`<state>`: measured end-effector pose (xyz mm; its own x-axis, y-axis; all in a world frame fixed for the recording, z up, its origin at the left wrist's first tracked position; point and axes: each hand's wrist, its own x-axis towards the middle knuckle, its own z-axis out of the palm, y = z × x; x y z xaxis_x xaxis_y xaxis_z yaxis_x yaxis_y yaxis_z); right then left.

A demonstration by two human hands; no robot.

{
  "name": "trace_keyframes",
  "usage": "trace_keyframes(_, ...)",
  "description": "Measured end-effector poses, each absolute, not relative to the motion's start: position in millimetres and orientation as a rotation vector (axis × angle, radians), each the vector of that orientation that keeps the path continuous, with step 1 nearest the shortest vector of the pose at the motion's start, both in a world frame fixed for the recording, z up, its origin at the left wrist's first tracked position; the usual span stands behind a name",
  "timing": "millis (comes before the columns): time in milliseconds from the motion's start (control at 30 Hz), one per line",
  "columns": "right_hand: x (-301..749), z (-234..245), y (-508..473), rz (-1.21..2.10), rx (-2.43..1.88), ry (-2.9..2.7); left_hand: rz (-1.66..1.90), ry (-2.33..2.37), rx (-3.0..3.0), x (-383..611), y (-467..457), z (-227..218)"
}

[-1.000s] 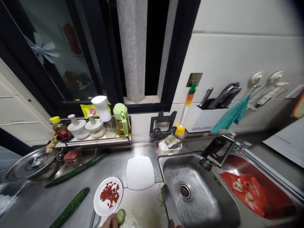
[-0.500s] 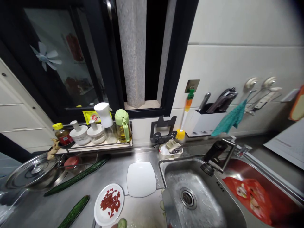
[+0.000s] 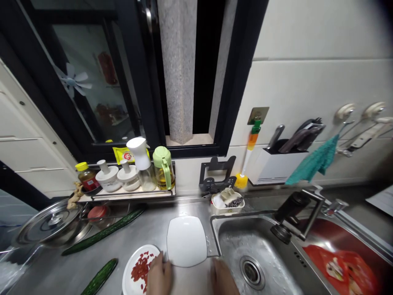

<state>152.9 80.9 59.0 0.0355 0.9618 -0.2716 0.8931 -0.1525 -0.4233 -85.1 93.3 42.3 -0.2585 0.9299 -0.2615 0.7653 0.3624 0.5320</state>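
My left hand [image 3: 159,275] is at the bottom of the head view, its fingers curled at the left edge of a pale cutting board [image 3: 190,280]. My right hand [image 3: 223,278] grips the board's opposite edge, beside the sink. The board is slightly blurred and its near part runs out of view. A white plate of red goji berries [image 3: 127,272] lies left of my left hand, which partly covers it. Just beyond the board sits a white square plate [image 3: 186,241] with nothing on it. One cucumber [image 3: 101,275] lies to the left, and a longer cucumber [image 3: 104,233] behind it.
A steel sink [image 3: 233,237] with a black-headed faucet [image 3: 291,209] is at right; a red bag [image 3: 340,268] lies in the second basin. Seasoning jars [image 3: 107,178] and an oil bottle [image 3: 164,168] stand on a rack. A lidded pot [image 3: 52,223] is far left.
Both hands have come into view at the board's sides. The knife blade and cucumber pieces seen earlier at the board no longer show. The view has shifted slightly left.
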Motion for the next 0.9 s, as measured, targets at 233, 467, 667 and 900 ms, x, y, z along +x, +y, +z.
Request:
trace_keyframes(233, 135.7, 68.2, 172.1, 0.869, -2.209, -1.895, 0.071, 2.132, 1.355, -52.8, 153.0, 64.8)
trace_keyframes(467, 132.6, 58.3, 183.9, 0.899, -2.222, -1.902, 0.046, 2.156, 1.287, -52.4, 161.5, 56.9)
trace_keyframes(667, 139.7, 75.2, 175.9, 0.897, -2.166, -1.892, 0.146, 2.155, 1.262, -49.3, 152.0, 75.6)
trace_keyframes(900, 159.8, 69.3, 107.9, 0.932, -2.116, -1.875, 0.352, 2.128, 1.306, -54.8, 76.2, 57.6)
